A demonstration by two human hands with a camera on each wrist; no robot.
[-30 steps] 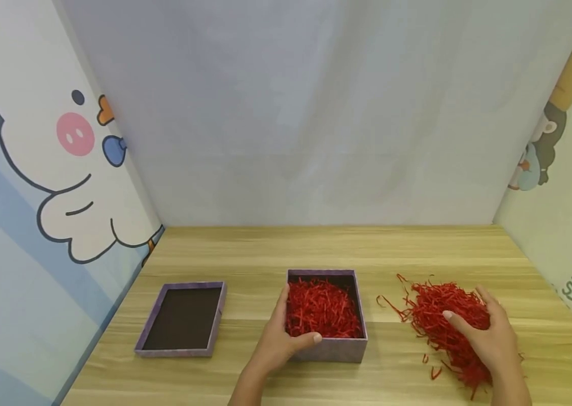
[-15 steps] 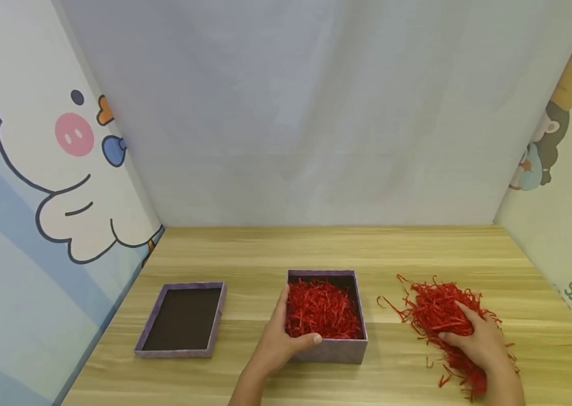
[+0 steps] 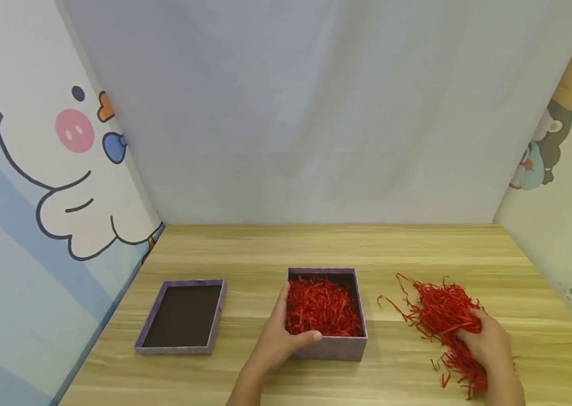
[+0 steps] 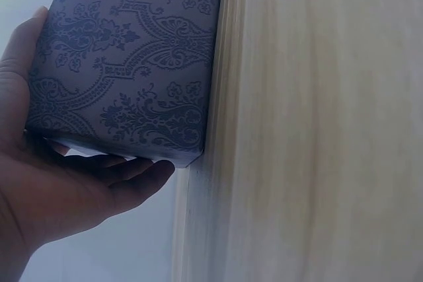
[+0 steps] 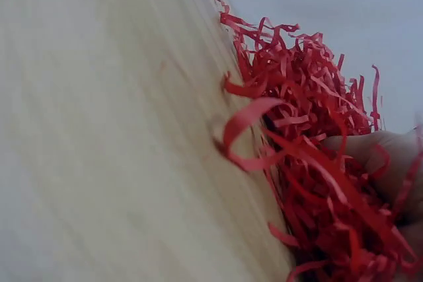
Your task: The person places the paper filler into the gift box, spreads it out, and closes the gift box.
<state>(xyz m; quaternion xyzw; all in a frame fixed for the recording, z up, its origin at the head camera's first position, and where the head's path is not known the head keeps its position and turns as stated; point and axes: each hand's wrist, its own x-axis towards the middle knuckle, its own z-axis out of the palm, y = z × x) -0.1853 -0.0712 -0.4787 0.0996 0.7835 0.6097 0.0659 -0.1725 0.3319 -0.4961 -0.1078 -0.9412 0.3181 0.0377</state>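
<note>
A purple box (image 3: pixel 326 348) with a damask pattern, plain in the left wrist view, stands mid-table with red shredded paper inside (image 3: pixel 321 307). At its left front corner my left hand (image 3: pixel 278 341) holds it, thumb over the front rim and fingers along the left side. To the right lies a loose heap of red shredded paper (image 3: pixel 443 310). My right hand (image 3: pixel 488 341) grips some of that heap at its right side, thumb and fingers sunk among the strands. In the right wrist view the thumb (image 5: pixel 357 146) shows against the paper, while the other fingertips are hidden.
A purple lid (image 3: pixel 218 316) with a dark inside lies upturned at the left of the wooden table (image 3: pixel 255 248). Stray red strands (image 3: pixel 392 304) trail left of the heap. A pale curtain (image 3: pixel 316 113) hangs behind, with printed panels on both sides.
My right hand has come down onto the heap, and its spread fingers have closed into the shredded paper, bunching it. The left hand and the box have stayed in place.
</note>
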